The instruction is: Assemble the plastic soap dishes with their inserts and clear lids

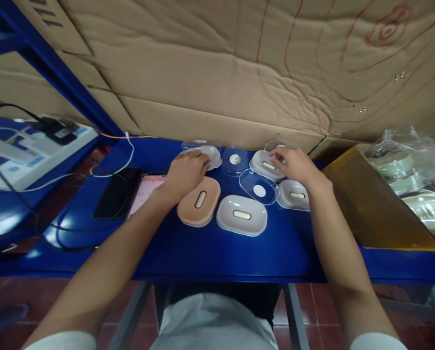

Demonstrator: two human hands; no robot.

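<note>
My left hand rests at a pale dish at the back, fingers bent over its left side; whether it grips the dish is unclear. At a grey dish on the back right is my right hand, thumb and fingers bent close together at its rim. A peach dish lies below my left hand. Nearer the front sits a light grey dish, and a smaller grey one is by my right wrist. Clear lids with round stickers lie between, one at the back, one in the middle.
On the blue table, a phone or tablet with a pink screen and a black pouch lie left. Further left are a power strip and cables. An open box with plastic-wrapped items stands right. Cardboard lines the back.
</note>
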